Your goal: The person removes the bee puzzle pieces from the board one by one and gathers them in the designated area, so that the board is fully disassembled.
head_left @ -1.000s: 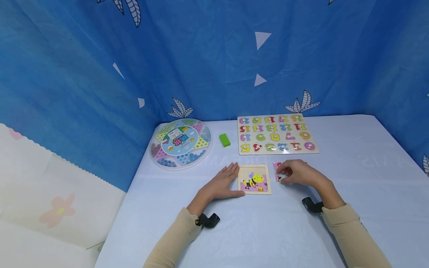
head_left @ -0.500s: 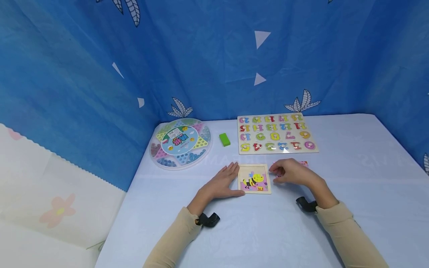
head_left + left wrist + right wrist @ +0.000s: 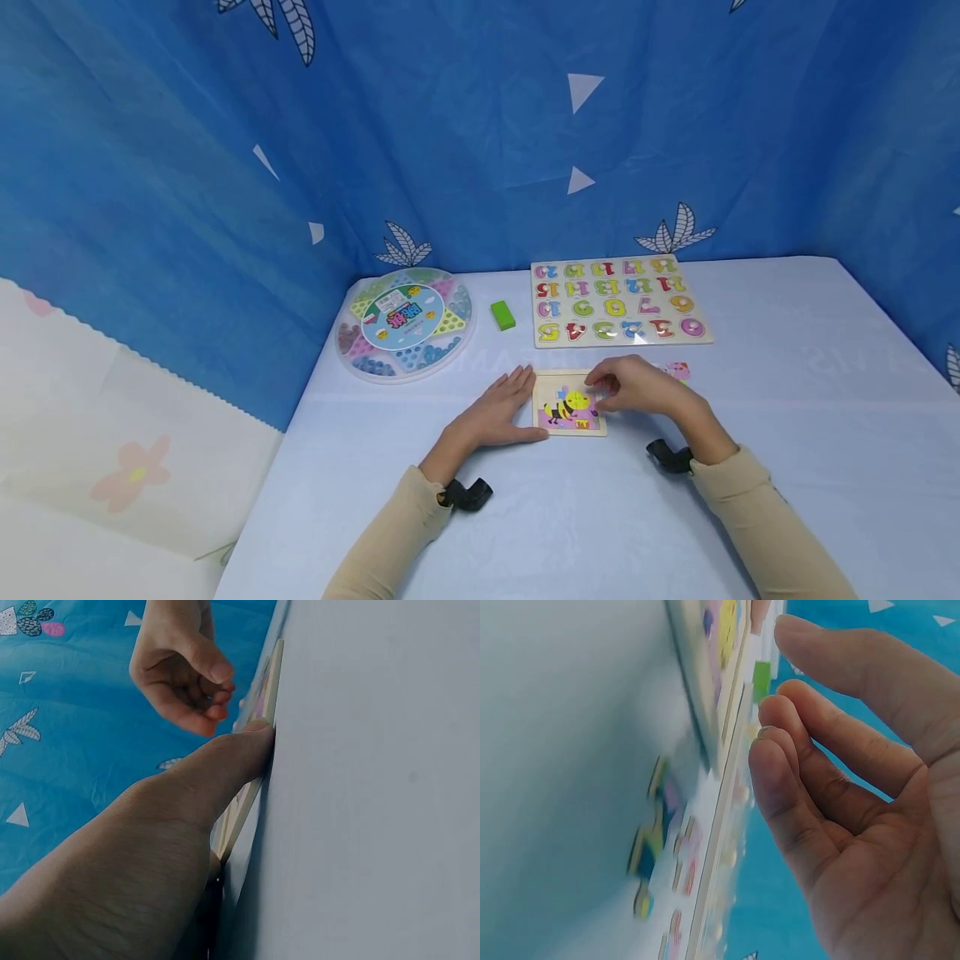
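A small square wooden puzzle tray (image 3: 602,427) lies on the table, a yellow-and-black bee picture covering its lower part and bare wood at its top. My left hand (image 3: 498,417) rests with spread fingers along its left side. In the left wrist view the thumb of that hand (image 3: 150,832) presses on the tray's edge (image 3: 240,817). Over the tray's right side hovers my right hand (image 3: 637,387). Seen by the right wrist camera, this hand (image 3: 870,795) has loosely bent fingers apart from the thumb, with nothing visible between them. Loose pink pieces (image 3: 678,371) lie partly behind it.
Behind the tray lies a number board (image 3: 626,308). To its left are a green block (image 3: 502,315) and a round marble game (image 3: 402,317). Several loose pieces (image 3: 649,851) show on the table in the right wrist view. Blue cloth (image 3: 480,150) hangs along the back.
My right hand has moved left from the loose pieces to above the tray's right side, uncovering a pink piece behind it. My left hand has stayed put.
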Available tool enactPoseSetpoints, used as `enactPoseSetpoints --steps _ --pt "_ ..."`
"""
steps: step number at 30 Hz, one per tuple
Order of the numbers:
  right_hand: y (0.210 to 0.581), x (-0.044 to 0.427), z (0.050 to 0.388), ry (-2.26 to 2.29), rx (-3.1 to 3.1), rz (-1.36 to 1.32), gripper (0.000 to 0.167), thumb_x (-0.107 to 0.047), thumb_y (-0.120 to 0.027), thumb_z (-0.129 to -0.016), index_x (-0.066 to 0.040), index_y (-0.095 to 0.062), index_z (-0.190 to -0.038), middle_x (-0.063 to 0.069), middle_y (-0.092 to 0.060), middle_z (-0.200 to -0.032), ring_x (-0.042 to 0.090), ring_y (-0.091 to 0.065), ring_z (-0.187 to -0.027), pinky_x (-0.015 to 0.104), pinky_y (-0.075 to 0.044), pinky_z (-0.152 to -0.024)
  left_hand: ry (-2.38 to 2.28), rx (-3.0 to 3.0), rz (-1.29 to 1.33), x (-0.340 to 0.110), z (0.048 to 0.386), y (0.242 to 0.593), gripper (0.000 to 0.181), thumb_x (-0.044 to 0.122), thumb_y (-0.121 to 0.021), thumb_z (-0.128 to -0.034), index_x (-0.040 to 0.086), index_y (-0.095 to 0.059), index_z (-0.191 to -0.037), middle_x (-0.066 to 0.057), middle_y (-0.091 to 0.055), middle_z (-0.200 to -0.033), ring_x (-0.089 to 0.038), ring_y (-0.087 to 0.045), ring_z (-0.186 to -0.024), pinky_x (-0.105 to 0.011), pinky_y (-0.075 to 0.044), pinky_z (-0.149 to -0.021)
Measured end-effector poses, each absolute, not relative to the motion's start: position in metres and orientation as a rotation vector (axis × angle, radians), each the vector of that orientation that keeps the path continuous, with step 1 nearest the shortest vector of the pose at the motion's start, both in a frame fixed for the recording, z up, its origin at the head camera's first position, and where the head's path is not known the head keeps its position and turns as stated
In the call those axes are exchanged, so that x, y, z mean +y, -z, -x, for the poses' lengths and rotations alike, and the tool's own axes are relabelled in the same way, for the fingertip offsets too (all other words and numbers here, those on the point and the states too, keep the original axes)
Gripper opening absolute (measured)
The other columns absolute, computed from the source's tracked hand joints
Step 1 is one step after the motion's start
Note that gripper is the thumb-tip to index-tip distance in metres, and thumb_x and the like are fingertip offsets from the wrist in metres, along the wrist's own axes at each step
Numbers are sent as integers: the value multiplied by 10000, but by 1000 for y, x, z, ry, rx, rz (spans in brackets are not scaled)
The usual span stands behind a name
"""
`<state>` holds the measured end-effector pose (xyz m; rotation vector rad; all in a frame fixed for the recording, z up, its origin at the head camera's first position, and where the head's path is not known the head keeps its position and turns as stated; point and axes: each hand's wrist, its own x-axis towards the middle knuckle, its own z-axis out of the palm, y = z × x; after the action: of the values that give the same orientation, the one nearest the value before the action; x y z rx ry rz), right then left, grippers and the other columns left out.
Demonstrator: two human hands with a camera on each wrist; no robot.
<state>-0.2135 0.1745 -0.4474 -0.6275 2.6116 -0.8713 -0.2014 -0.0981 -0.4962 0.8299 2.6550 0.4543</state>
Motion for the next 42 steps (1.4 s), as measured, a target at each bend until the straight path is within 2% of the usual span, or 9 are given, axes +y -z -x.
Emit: enactPoseSetpoints --steps 11,22,32,42 --pt "453 151 220 872 2570 696 322 -135 -820 -770 -51 -720 -1064 5 -691 -911 121 -544 -753 219 -514 -688 -441 2654 -840 -98 202 495 1007 673 -537 -871 121 -72 -1573 5 -8 -1658 -136 14 -1534 -352 -57 -1262" --pt "458 139 222 821 2551 609 312 -133 -820 -773 -79 -714 -1061 -8 -696 -961 125 -558 -792 269 -545 -766 -434 2659 -849 -98 202 497 1009 677 -532 -871 110 -79 -1571 -11 -17 -1659 -147 9 -1535 -358 -60 -1262" --pt "461 137 223 783 2583 592 318 -133 -826 -767 -87 -716 -1062 -17 -686 -939 126 -550 -792 269 -540 -766 -423 2665 -844 -98 201 495 1008 675 -535 -871 105 -86 -1571 -12 -19 -1660 -150 6 -1536 -356 -62 -1263" --pt "463 137 223 829 2560 537 431 -126 -827 -764 -45 -675 -1159 -2 -630 -890 144 -538 -805 258 -525 -753 -411 2665 -851 -98 201 495 1011 679 -530 -872 102 -82 -1570 -16 -20 -1659 -154 6 -1536 -364 -65 -1263"
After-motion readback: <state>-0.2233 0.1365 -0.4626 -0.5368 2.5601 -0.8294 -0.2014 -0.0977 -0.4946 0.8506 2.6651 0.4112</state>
